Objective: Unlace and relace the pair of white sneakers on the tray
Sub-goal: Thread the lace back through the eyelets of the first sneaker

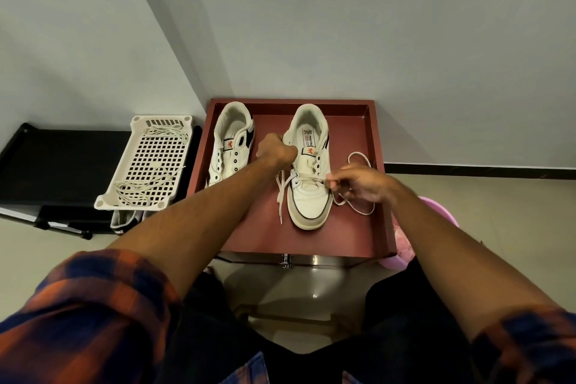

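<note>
Two white sneakers stand on a dark red tray, toes toward me. The left sneaker has bare eyelets and no lace. The right sneaker carries a white lace through its lowest eyelets only; one end hangs off its left side and the other loops over the tray to its right. My left hand grips the right sneaker's left side near the collar. My right hand pinches the lace just right of the lower eyelets.
A white perforated basket holding loose white laces sits on a black rack to the left, with a dark shoe beneath it. A pink tub shows at the tray's right front corner. A grey wall rises behind the tray.
</note>
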Tool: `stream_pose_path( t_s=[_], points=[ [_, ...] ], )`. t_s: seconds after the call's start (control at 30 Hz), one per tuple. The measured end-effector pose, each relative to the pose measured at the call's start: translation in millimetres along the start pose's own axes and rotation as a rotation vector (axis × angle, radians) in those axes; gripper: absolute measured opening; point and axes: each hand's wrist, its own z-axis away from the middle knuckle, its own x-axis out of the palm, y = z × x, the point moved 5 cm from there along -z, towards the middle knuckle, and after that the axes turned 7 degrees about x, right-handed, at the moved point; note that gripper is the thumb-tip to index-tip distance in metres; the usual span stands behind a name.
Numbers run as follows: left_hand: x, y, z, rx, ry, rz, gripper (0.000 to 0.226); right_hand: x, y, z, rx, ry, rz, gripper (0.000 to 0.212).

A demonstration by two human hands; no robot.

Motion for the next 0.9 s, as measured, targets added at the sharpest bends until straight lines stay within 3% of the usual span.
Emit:
stream_pose_path(
  t_s=[0.07,0.13,0.27,0.37,0.47,0.6,0.9],
  points=[
    [0,-2,-2,-0.011,0.002,0.012,0.033,-19,17,4,0.042,0.05,-0.235,0.029],
    [2,-4,-6,-0.009,-0.001,0.002,0.037,-31,21,5,0.024,0.176,-0.272,0.03],
    [4,-6,-7,-0.008,-0.016,0.002,0.033,-29,2,6,-0.037,0.458,0.288,0.01],
    [8,-11,-10,-0.01,-0.027,0.029,0.033,-12,-24,11,-0.199,0.672,0.524,0.007],
    [9,-13,-12,-0.007,-0.011,0.053,0.04,29,-50,17,-0.426,0.646,0.752,0.013],
    [6,-9,-8,0.005,0.007,0.048,0.041,58,-61,8,-0.457,0.564,1.068,0.024],
    [5,-9,-6,0.016,-0.005,0.058,0.039,48,-49,18,-0.557,0.571,1.138,0.012]
  ],
)
